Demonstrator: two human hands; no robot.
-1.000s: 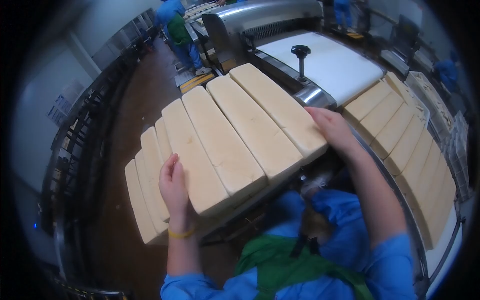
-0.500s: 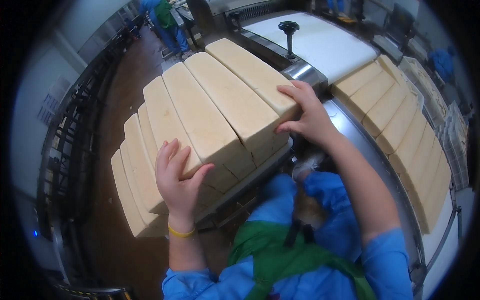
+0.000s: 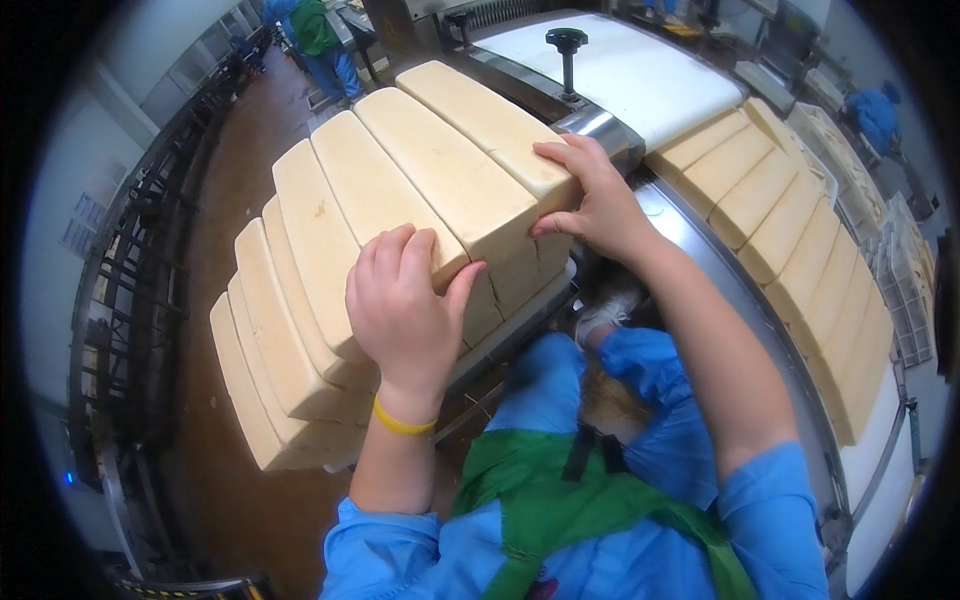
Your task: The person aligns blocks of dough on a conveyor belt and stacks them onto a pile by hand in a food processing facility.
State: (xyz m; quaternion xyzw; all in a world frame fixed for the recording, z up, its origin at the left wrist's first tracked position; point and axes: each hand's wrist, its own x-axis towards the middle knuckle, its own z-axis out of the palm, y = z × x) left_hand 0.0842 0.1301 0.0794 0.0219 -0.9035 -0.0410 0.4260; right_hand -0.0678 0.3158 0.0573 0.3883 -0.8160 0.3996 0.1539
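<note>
Long cream-coloured blocks (image 3: pixel 375 185) lie side by side in a stacked pile in front of me, their near ends facing me. My left hand (image 3: pixel 405 290) rests on the near end of the third block from the right, fingers bent over its top edge and thumb near its right corner. My right hand (image 3: pixel 595 195) grips the near end of the rightmost block (image 3: pixel 490 130), fingers on top and thumb against the end face. Both hands touch the pile; the palm sides are hidden. A pale tray edge (image 3: pixel 540 312) shows beneath the blocks.
To the right, more cream blocks (image 3: pixel 800 240) lie in a row on a metal-edged conveyor (image 3: pixel 700 225). A black knob (image 3: pixel 567 40) stands by a white belt (image 3: pixel 620 75). White crates (image 3: pixel 905 290) are at far right. Other people (image 3: pixel 325 45) stand farther off. A dark rack (image 3: pixel 130 280) lines the left.
My left hand has slid right along the near ends of the blocks, towards my right hand. My right hand keeps its hold on the rightmost block. The view has shifted slightly.
</note>
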